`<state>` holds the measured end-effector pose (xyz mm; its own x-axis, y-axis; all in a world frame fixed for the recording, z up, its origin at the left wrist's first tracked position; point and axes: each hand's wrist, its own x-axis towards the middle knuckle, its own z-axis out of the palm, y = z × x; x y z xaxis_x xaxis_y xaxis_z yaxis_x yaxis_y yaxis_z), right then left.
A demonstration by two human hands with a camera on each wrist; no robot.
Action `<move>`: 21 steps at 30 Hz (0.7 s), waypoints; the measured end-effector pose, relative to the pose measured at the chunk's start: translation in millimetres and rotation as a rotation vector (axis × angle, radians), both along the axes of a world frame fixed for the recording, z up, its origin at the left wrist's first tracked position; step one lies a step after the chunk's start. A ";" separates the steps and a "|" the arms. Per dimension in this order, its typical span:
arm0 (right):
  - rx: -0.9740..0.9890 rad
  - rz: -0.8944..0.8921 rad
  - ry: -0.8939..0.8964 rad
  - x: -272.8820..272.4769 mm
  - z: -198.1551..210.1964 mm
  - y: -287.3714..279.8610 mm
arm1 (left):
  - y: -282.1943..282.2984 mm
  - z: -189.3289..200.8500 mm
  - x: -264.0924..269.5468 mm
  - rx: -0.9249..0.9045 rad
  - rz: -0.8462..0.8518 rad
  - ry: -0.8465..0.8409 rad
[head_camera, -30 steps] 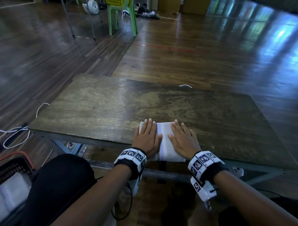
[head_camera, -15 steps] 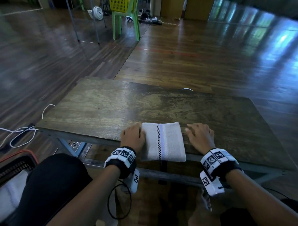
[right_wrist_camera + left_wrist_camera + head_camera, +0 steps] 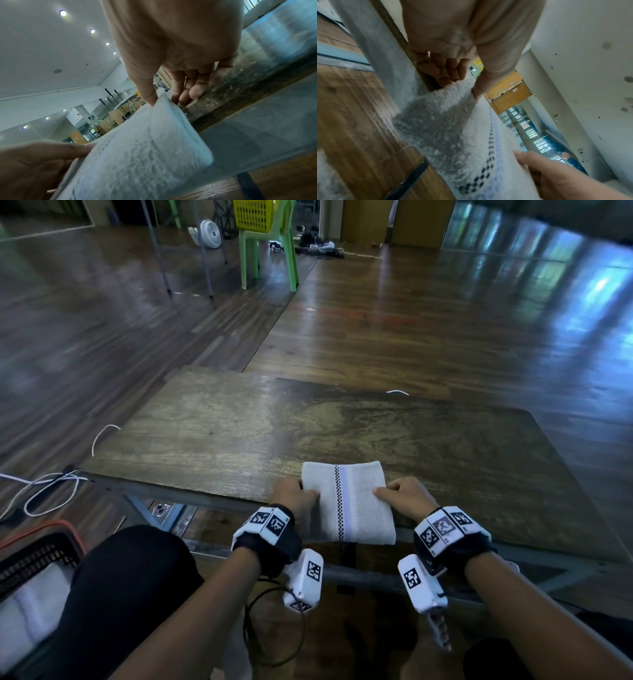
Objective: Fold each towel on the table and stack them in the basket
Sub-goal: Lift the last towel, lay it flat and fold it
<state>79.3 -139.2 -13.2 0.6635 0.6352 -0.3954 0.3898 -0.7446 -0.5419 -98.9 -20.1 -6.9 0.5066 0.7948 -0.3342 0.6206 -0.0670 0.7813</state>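
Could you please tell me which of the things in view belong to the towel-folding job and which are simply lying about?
Part of the job:
- folded towel, pinched at its sides by the left hand and right hand
- black basket, a white towel already inside
- wooden table

Lying about:
- white cables on the floor
- green chair
- yellow basket
- white fan

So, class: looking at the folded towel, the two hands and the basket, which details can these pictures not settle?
- Basket: head view, cut off by the left edge and hidden behind the knee; how many towels lie inside is unclear.
- Folded towel: layer count unreadable; wrist views blurred.
- Left hand and right hand: fingers under the towel's edges are hidden by the cloth.
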 end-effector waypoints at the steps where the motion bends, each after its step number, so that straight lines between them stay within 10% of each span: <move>1: 0.014 -0.006 0.025 -1.3 2.0 1.3 | -1.1 0.4 1.5 -0.016 0.025 -0.012; 21: 0.326 -0.247 0.596 -39.0 50.6 -54.2 | -36.5 42.1 -37.1 -0.300 0.013 -0.285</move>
<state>40.3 -193.4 37.4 0.5336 0.6422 -0.5503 -0.1997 -0.5366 -0.8199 -135.9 -56.6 35.2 0.6031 0.6903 -0.3996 0.3759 0.1959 0.9057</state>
